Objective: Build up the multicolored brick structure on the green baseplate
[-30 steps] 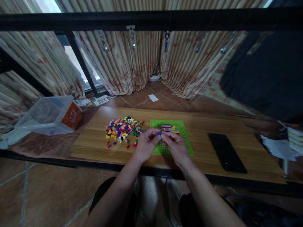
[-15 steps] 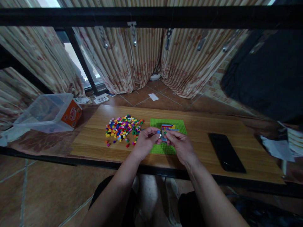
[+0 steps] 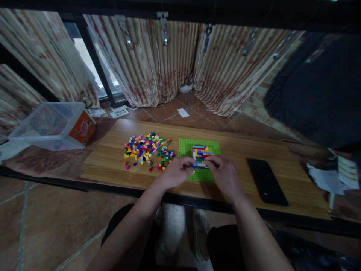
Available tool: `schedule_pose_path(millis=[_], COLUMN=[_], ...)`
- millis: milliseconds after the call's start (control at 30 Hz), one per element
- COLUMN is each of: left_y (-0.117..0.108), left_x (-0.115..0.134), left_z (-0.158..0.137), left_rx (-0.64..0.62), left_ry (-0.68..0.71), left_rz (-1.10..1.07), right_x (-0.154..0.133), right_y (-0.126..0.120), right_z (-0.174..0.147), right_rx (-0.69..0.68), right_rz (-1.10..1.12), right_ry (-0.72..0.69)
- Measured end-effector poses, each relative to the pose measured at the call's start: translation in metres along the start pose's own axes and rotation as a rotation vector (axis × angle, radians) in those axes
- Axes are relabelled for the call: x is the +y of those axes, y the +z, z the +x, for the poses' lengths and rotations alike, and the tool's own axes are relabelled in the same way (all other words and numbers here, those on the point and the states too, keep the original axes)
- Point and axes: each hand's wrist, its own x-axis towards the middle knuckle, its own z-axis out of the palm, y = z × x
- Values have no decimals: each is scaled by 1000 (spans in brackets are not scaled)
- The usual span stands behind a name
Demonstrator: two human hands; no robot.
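Observation:
My left hand [image 3: 178, 171] is at the front left of a built block of coloured toy bricks [image 3: 200, 151]. Its thumb and fingers pinch a small blue brick [image 3: 193, 165], and a bit of white shows at the thumb tip. From the right, my right hand [image 3: 224, 173] reaches over the block with fingertips closed around a small green brick [image 3: 202, 160]. Layered in several colours, the block stands on a bright green studded baseplate [image 3: 184, 145]. My fingers partly cover its near side.
Left of the baseplate lies a loose heap of small bricks [image 3: 146, 146] on the wooden board [image 3: 107, 158]. A clear plastic bin [image 3: 53, 124] with an orange label stands at far left. A black phone-shaped slab [image 3: 266, 180] and some papers [image 3: 325, 177] are at right.
My hands have moved apart, the right one shifting rightward, so more of the brick block shows between them. The whole view has tilted slightly.

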Motion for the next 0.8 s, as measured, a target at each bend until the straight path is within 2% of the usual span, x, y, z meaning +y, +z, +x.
schedule_pose_path(millis=[133, 233, 400, 600, 800], left_y=[2, 4, 7, 10, 12], left_x=[-3, -2, 3, 7, 6], left_z=[-1, -2, -2, -1, -2], left_rx=[-49, -87, -133, -138, -166], left_ry=[23, 16, 53, 34, 4], left_rz=[98, 137, 188, 211, 217], right_x=[-3, -5, -6, -3, 0], right_y=[7, 10, 14, 17, 6], right_z=[1, 0, 0, 3, 3], right_rx=[-52, -53, -26, 25, 97], right_rz=[-165, -243, -250, -170, -57], right_ry=[-124, -136, -144, -85, 61])
